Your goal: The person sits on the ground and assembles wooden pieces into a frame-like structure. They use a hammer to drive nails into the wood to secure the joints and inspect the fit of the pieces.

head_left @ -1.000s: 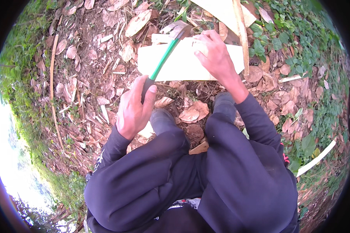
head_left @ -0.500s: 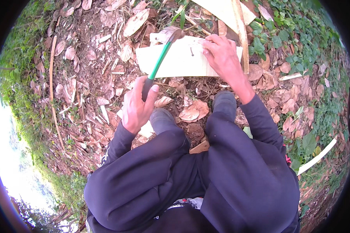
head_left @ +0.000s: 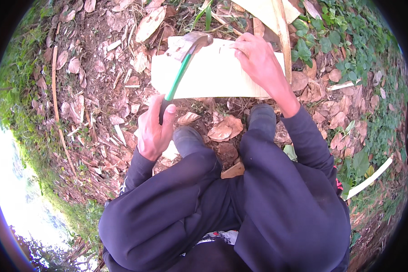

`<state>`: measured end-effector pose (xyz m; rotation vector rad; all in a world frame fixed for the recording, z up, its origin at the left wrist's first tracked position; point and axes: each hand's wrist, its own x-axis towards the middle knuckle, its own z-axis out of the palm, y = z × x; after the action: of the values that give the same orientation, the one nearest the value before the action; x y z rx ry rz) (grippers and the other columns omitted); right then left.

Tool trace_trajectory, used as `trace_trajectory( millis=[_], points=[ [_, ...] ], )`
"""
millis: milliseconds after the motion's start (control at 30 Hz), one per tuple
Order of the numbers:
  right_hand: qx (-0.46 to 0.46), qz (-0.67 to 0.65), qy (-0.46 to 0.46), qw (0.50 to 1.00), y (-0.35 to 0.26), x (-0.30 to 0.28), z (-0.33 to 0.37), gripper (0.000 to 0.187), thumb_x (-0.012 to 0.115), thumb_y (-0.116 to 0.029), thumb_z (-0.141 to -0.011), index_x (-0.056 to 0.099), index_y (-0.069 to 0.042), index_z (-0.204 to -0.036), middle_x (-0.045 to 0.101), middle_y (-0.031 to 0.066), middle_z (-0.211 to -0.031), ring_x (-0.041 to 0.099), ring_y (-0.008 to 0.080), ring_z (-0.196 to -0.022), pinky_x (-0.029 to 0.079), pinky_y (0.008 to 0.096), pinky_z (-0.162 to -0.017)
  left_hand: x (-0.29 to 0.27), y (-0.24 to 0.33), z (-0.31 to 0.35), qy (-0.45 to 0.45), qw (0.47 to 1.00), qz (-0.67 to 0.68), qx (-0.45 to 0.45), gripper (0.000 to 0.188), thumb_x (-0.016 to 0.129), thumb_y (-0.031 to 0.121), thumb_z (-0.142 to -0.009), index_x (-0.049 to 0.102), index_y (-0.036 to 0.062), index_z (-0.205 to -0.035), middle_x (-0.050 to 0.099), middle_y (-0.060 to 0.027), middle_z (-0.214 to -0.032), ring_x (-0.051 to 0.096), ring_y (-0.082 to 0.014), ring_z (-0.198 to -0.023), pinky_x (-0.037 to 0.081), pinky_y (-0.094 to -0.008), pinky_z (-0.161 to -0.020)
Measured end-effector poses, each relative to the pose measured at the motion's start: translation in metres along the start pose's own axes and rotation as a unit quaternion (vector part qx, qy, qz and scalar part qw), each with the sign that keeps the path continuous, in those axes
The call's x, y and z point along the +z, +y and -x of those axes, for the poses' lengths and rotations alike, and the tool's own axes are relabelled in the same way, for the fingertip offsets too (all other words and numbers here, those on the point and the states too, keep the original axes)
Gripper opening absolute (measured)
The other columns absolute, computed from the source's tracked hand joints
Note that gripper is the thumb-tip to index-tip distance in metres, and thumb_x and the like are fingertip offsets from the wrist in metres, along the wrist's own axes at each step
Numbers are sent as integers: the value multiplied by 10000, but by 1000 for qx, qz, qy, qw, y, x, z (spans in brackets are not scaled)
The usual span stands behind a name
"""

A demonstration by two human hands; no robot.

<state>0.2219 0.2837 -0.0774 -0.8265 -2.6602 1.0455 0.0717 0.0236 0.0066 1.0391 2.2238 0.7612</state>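
My left hand (head_left: 153,131) is wrapped round the dark grip of a claw hammer (head_left: 182,72) with a green handle. Its metal head is raised over the left part of a pale wooden board (head_left: 204,84). On the board's right side rests my right hand (head_left: 260,59), thumb and forefinger pinched together near the far edge. A thin nail seems to be between those fingertips, mostly hidden by them. The board lies across the ground beyond my shoes (head_left: 262,119).
A narrow wooden strip (head_left: 282,36) touches the board's right end, and another pale board (head_left: 260,12) lies behind it. Dry leaves (head_left: 225,129) and wood slivers cover the ground. A long thin strip (head_left: 55,95) lies left; green plants (head_left: 344,38) grow at the right.
The hammer and my left hand have moved slightly left and nearer to me. The board has shifted a little nearer. The dark nail-like shape beside my right fingers no longer shows on the board.
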Motion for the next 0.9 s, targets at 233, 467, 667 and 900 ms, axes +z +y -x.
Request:
trace_trajectory(
  millis=[233,467,667,900],
  points=[
    [-49,15,58,997,6,10,7,136,663,-101,-902,756,-52,-988,685,43,-1023,616,261,-996,447,430,-850,-8,10,-4,-50,998,4,-27,390,756,278,-945,583,-1,-1157,585,-81,-714,574,-171,-611,467,-333,-579],
    [-72,61,68,993,4,10,7,127,677,-114,-891,751,-71,-985,680,26,-1021,610,251,-977,454,419,-836,16,9,-24,28,999,-34,-31,763,945,363,-719,527,26,-1261,634,-94,-919,591,-187,-768,511,-360,-689],
    [-23,18,25,999,-1,3,-1,153,682,-191,-883,748,-68,-947,674,51,-1020,604,279,-972,450,445,-845,31,1,-50,43,994,-47,90,754,962,346,-687,577,78,-1277,549,-52,-909,542,-191,-781,493,-364,-722],
    [-34,-75,51,995,2,-1,6,249,715,-243,-821,728,-46,-973,661,121,-1151,582,322,-1042,442,457,-909,37,-5,-42,-37,988,-66,135,513,909,300,-772,486,67,-948,721,-103,-1248,587,-211,-768,504,-338,-699]
  ],
)
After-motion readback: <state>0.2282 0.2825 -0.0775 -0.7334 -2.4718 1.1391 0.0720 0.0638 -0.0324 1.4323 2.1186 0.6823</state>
